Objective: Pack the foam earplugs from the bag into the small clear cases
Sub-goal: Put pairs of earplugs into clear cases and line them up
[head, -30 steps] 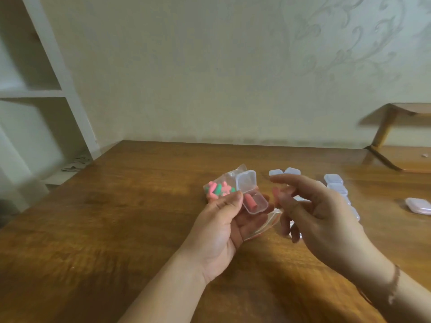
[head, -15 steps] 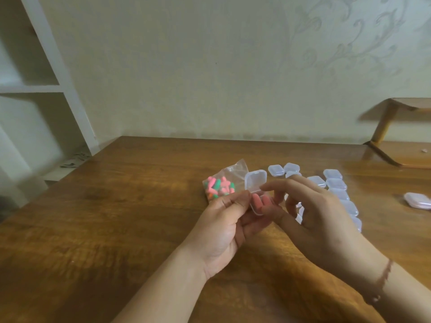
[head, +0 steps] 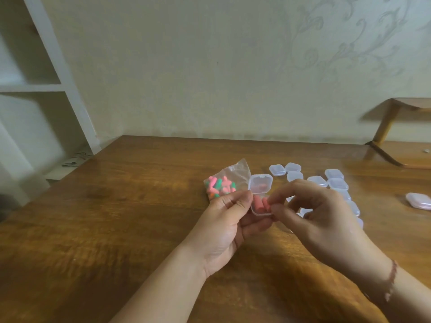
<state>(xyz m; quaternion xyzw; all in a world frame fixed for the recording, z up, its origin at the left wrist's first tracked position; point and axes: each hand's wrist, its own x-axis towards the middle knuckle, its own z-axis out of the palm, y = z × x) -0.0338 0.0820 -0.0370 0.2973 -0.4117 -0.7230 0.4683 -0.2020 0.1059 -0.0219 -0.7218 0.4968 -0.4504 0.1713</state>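
My left hand grips a small clear case above the wooden table, its hinged lid standing open. Two pink foam earplugs lie in the case's base. My right hand pinches the right-hand earplug with thumb and forefinger at the case's rim. Just behind my left hand lies the clear plastic bag with several pink, green and orange earplugs in it.
Several closed clear cases lie in a cluster on the table behind my right hand. A pinkish case sits apart at the far right. A white shelf unit stands at left, a wooden stand at back right.
My right hand has moved left from beside the case to its rim with a second pink earplug, which now lies in the base beside the first. The left hand has kept hold of the case.
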